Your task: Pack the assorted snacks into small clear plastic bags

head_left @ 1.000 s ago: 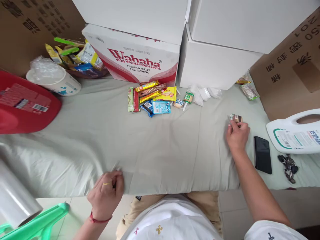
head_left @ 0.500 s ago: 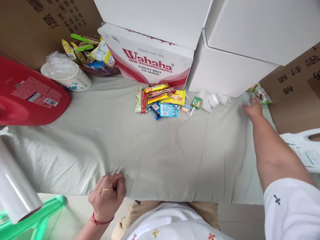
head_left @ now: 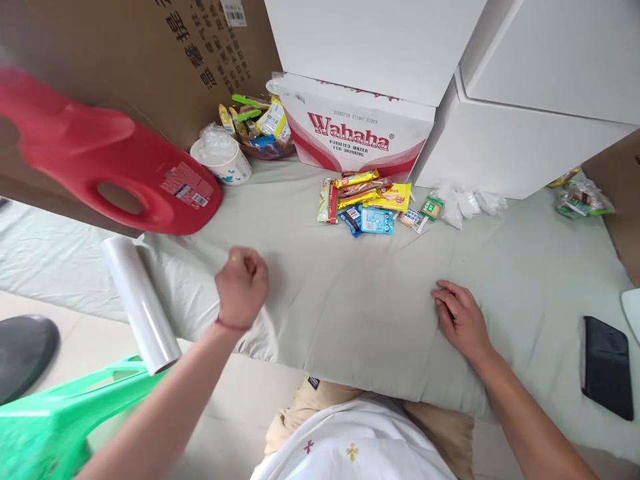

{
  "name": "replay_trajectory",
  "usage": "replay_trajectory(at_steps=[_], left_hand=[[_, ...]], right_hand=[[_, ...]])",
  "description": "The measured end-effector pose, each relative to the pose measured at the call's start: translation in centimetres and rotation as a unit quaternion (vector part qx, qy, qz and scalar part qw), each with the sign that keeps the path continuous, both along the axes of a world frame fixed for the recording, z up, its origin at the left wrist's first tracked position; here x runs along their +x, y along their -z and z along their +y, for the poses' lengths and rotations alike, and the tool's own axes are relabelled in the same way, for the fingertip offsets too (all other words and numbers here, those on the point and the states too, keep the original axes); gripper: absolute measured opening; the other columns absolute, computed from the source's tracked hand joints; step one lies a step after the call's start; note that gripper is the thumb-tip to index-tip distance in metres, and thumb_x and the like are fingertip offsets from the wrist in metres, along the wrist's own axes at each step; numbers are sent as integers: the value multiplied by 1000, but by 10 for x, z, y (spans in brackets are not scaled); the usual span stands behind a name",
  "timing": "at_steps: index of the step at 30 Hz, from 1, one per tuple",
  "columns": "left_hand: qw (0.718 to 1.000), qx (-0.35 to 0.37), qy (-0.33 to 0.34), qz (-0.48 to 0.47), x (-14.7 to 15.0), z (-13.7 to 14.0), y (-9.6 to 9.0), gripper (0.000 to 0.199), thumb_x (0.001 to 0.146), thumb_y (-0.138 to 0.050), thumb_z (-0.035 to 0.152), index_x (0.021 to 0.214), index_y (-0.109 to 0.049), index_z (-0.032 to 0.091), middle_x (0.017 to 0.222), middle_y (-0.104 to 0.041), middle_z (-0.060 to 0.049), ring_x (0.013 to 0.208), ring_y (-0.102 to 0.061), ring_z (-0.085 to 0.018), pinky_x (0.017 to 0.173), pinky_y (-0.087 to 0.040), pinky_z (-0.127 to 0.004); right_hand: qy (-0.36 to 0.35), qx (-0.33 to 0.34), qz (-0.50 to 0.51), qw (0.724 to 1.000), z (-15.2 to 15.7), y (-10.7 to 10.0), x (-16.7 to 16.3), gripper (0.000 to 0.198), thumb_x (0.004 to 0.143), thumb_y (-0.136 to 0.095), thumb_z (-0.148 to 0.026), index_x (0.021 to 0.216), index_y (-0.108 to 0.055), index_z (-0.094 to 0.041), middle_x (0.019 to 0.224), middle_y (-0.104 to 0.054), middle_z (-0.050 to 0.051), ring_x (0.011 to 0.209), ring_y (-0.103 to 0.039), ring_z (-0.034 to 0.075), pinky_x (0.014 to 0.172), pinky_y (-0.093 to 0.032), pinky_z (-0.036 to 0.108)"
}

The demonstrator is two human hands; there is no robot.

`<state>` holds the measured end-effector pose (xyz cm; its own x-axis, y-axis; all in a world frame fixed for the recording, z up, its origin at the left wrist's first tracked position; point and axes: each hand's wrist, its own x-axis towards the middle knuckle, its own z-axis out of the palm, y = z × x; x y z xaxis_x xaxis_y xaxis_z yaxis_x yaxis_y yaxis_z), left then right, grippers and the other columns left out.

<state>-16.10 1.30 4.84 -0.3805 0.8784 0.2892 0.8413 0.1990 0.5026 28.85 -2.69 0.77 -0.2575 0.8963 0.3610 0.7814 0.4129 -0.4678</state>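
My left hand (head_left: 243, 287) is curled into a loose fist just over the grey-green cloth (head_left: 340, 300), slightly blurred, and nothing shows in it. On the right, my right hand (head_left: 463, 317) rests on the cloth, fingers loosely bent and partly apart, holding nothing. Beyond both hands lies a pile of wrapped snack bars (head_left: 357, 199), with a light blue packet (head_left: 377, 221) at its front. Beside the pile are a green-edged cracker packet (head_left: 432, 207) and several small clear bags with white contents (head_left: 469, 205). A clear bag with green print (head_left: 583, 199) lies at the far right.
Left of me stand a red jug (head_left: 185, 193), a paper cup (head_left: 227, 160), a bowl of snacks (head_left: 273, 150) and a roll of plastic film (head_left: 143, 307). A Wahaha carton (head_left: 350, 133) and white boxes (head_left: 520, 147) line the back. A black phone (head_left: 607, 367) lies right.
My right hand has drawn back from the bag at the far right to the near middle of the cloth. My left hand has moved forward from the front edge. The view has shifted.
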Motion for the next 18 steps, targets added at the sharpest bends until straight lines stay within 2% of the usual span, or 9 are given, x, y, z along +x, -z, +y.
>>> replay_trajectory(at_steps=[1, 3, 5, 7, 9, 11, 13, 16, 18], left_hand=[[999, -2, 37, 29, -8, 28, -5, 14, 84, -58, 15, 97, -57, 17, 81, -58, 2, 73, -61, -14, 75, -53, -29], [997, -4, 69, 41, -23, 85, -12, 26, 83, -65, 18, 108, -58, 14, 106, -61, -5, 97, -68, -20, 91, -55, -37], [997, 10, 57, 47, -34, 139, -16, 32, 86, -67, 21, 115, -56, 11, 122, -57, -11, 127, -62, -33, 101, -52, -47], [999, 24, -15, 38, -43, 180, -16, 25, 90, -64, 24, 108, -56, 8, 130, -53, -15, 129, -62, -37, 100, -51, -51], [998, 23, -62, -8, -49, 206, -13, 32, 93, -64, 38, 94, -57, 8, 128, -56, -13, 118, -69, -29, 93, -53, -43], [996, 28, -77, -32, -52, 216, -10, 38, 96, -60, 45, 80, -53, 11, 119, -61, -9, 111, -71, -23, 86, -52, -38], [997, 39, -62, -33, -51, 215, -10, 40, 102, -53, 42, 76, -52, 11, 110, -63, -4, 109, -71, -19, 81, -47, -36], [998, 54, 2, -19, -38, 195, -12, 35, 106, -41, 30, 91, -60, 5, 108, -61, 0, 105, -67, -11, 81, -42, -33], [997, 58, 50, -2, -20, 168, -14, 29, 103, -44, 25, 104, -65, 4, 112, -62, -2, 102, -66, -10, 81, -43, -31]], right_hand=[[10, 4, -5, 1000, 0, 4, 0, 25, 96, -52, -20, 111, -71, -26, 120, -70, 11, 103, -67, 26, 86, -60, 47], [29, 9, -16, 999, 3, 11, 1, 26, 97, -51, -20, 112, -71, -26, 113, -72, 10, 102, -67, 27, 86, -59, 48], [42, 10, -22, 999, 7, 14, 2, 26, 97, -50, -21, 111, -70, -26, 111, -72, 10, 101, -66, 27, 86, -58, 48], [47, 12, -24, 999, 8, 14, 1, 26, 96, -50, -21, 111, -70, -26, 111, -71, 10, 102, -65, 27, 86, -58, 48], [48, 17, -20, 998, 8, 12, 0, 25, 96, -50, -20, 109, -70, -26, 110, -71, 10, 102, -65, 27, 87, -57, 48], [52, 23, -14, 998, 7, 11, -1, 25, 95, -50, -20, 108, -71, -26, 109, -71, 10, 101, -66, 27, 87, -57, 48], [56, 27, -9, 998, 7, 11, -2, 25, 95, -50, -19, 107, -71, -25, 108, -71, 10, 101, -66, 26, 87, -57, 47], [57, 30, -3, 998, 8, 13, -1, 25, 95, -50, -19, 107, -71, -25, 108, -71, 10, 100, -66, 26, 86, -58, 47], [56, 30, 0, 998, 9, 15, 0, 24, 96, -50, -19, 106, -71, -24, 108, -71, 10, 100, -66, 26, 86, -58, 46]])
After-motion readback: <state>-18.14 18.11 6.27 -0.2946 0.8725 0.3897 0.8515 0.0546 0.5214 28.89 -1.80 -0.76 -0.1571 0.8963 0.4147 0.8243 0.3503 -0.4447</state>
